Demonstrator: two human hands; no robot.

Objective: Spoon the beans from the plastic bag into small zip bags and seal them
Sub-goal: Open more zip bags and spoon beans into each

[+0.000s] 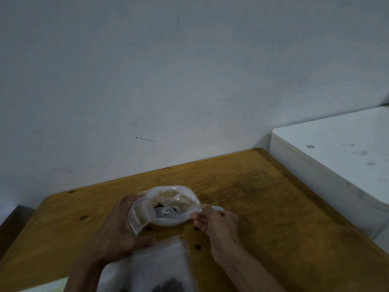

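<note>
My left hand [117, 226] grips a small clear zip bag [140, 216] by its side and holds it up with the mouth facing right. My right hand [212, 222] pinches the handle of a white plastic spoon [181, 212]. The spoon lies level, and its bowl, with a few dark beans, sits at the zip bag's mouth. Both are held over a white bowl [168, 222] that contains crumpled clear plastic over tan contents and some dark beans. A larger clear plastic bag [160, 262] with dark beans low inside lies at the near edge, partly cut off by the frame.
The wooden table [263, 207] stands against a pale wall. A white box [336, 157] rises along the table's right side. Several dark spots, beans or holes, show on the wood near the bowl. A lower brown surface shows at the far left.
</note>
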